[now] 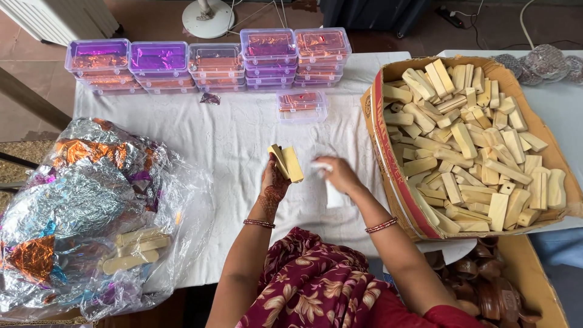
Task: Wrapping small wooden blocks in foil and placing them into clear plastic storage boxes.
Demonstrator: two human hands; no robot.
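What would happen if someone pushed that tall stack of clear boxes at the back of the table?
The stack of clear boxes would probably slide easily on the white cloth, since thin plastic boxes look light. Pushed near the top, it might tip or spill, being several boxes high. The lids seem stiff, so they likely would not bend.

Left hand (pixel 273 185) raised above the white-clothed worktop (pixel 237 140), fingers closed on two pale wooden blocks (pixel 286 163) held upright; right hand (pixel 341 175) just beside it, gripping a small white piece (pixel 333 193) too blurred to identify. Open cardboard box (pixel 398 182) at the right, heaped with more wooden blocks (pixel 473 146); crumpled silver, orange and purple foil in a clear plastic bag (pixel 85 206) at the left, with a few wooden pieces (pixel 135 248) on top. Along the far edge, stacked clear lidded boxes (pixel 212 64) with purple and copper foil inside, one single box (pixel 302 106) nearer the hands.
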